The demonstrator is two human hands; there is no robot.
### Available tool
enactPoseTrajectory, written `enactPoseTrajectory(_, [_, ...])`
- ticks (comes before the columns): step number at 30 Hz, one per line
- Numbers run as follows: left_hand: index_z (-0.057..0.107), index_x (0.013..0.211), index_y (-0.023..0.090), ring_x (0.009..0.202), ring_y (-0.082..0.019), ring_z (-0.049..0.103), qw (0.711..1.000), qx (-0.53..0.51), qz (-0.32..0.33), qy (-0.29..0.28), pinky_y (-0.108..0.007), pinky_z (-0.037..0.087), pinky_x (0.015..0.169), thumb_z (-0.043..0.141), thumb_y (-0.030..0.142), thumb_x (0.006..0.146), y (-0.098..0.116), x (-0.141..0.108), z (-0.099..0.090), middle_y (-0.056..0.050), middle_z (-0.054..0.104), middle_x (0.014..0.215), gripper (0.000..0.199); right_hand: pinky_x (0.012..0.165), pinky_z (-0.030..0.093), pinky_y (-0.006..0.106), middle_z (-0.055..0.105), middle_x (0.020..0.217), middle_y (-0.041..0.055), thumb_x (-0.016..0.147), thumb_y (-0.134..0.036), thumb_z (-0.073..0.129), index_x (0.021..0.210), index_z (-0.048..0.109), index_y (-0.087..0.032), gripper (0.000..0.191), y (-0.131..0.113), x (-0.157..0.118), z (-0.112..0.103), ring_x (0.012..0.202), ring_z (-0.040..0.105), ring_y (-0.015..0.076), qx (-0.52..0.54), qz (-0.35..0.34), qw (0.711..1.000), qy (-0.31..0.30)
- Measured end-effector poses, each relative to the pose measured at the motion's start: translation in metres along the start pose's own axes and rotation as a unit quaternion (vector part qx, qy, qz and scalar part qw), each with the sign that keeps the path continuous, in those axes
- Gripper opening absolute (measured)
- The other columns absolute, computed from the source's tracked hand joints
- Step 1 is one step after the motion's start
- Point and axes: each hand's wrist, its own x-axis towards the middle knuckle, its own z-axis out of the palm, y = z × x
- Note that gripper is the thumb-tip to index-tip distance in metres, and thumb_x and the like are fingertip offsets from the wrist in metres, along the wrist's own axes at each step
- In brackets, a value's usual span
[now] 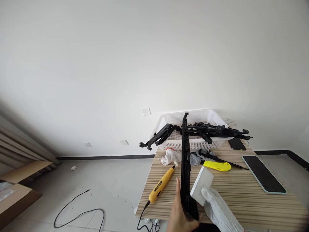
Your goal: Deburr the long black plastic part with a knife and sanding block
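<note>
Upright in my bare left hand [180, 214] is a long black plastic part [185, 161], gripped near its lower end. My right hand [219, 209] wears a white glove and holds a white rectangular block [202, 185] close to the right side of that part. Left of the part lies a yellow corded tool [161, 185] on the striped wooden table [241, 193]. Behind the block are a yellow-handled cutter [217, 166], a grey cloth item [196, 158] and a black tool with a long thin shaft [224, 161].
A white basket [205, 142] at the table's back holds several black plastic parts [212, 130] that overhang its sides. A white glove [171, 156] lies before it. Two phones [264, 174] [237, 144] are at the right. A cable [82, 213] and cardboard box [16, 199] are on the floor.
</note>
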Motion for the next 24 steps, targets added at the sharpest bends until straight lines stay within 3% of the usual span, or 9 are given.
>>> enactPoseTrajectory(2, [-0.008, 0.154, 0.015, 0.122, -0.034, 0.055, 1.0, 0.001, 0.004, 0.0, -0.045, 0.047, 0.102, 0.074, 0.016, 0.052, -0.002, 0.001, 0.0, -0.017, 0.051, 0.141, 0.131, 0.099, 0.044, 0.042, 0.075, 0.097, 0.0097, 0.067, -0.046, 0.082, 0.092, 0.075, -0.017, 0.039, 0.002, 0.001, -0.004, 0.107, 0.064, 0.0308, 0.018, 0.005, 0.999, 0.032])
enactPoseTrajectory(5, [-0.003, 0.155, 0.015, 0.127, -0.038, 0.05, 1.0, 0.011, -0.001, 0.002, -0.045, 0.046, 0.104, 0.075, 0.016, 0.051, -0.005, 0.003, 0.002, -0.017, 0.047, 0.145, 0.13, 0.098, 0.046, 0.044, 0.075, 0.1, 0.0098, 0.067, -0.042, 0.083, 0.098, 0.074, -0.018, 0.041, 0.009, 0.006, -0.012, 0.109, 0.063, 0.0328, 0.023, 0.03, 0.999, 0.032])
enactPoseTrajectory(10, [0.003, 0.156, 0.019, 0.135, -0.041, 0.041, 1.0, 0.02, -0.003, 0.014, -0.05, 0.039, 0.111, 0.076, 0.019, 0.05, -0.007, 0.007, 0.003, -0.014, 0.043, 0.149, 0.129, 0.1, 0.047, 0.043, 0.076, 0.098, 0.0061, 0.056, -0.051, 0.085, 0.09, 0.074, -0.026, 0.043, 0.023, 0.021, -0.03, 0.115, 0.06, 0.0353, 0.033, -0.022, 0.994, 0.099])
enactPoseTrajectory(17, [0.008, 0.156, 0.019, 0.129, -0.042, 0.047, 1.0, -0.001, -0.017, -0.002, -0.048, 0.048, 0.102, 0.077, 0.023, 0.05, -0.004, 0.011, 0.0, -0.012, 0.055, 0.139, 0.127, 0.104, 0.044, 0.047, 0.073, 0.11, 0.0098, 0.071, -0.043, 0.079, 0.106, 0.071, -0.017, 0.045, 0.028, 0.026, -0.03, 0.118, 0.06, 0.0333, 0.078, 0.034, 0.996, 0.032])
enactPoseTrajectory(21, [0.006, 0.156, 0.02, 0.121, -0.04, 0.055, 1.0, -0.006, -0.025, -0.003, -0.049, 0.051, 0.098, 0.078, 0.024, 0.052, -0.002, 0.01, 0.0, -0.011, 0.061, 0.131, 0.126, 0.103, 0.044, 0.046, 0.075, 0.101, 0.0094, 0.063, -0.048, 0.083, 0.1, 0.073, -0.017, 0.049, 0.024, 0.027, -0.027, 0.112, 0.063, 0.0335, 0.052, -0.002, 0.996, 0.072])
enactPoseTrajectory(24, [0.005, 0.156, 0.021, 0.12, -0.039, 0.055, 1.0, -0.008, -0.02, 0.0, -0.048, 0.053, 0.094, 0.078, 0.024, 0.053, 0.002, 0.01, -0.001, -0.012, 0.06, 0.133, 0.126, 0.1, 0.046, 0.049, 0.075, 0.092, 0.0097, 0.063, -0.052, 0.082, 0.097, 0.074, -0.018, 0.048, 0.02, 0.024, -0.023, 0.107, 0.064, 0.0371, 0.018, -0.01, 0.998, 0.054])
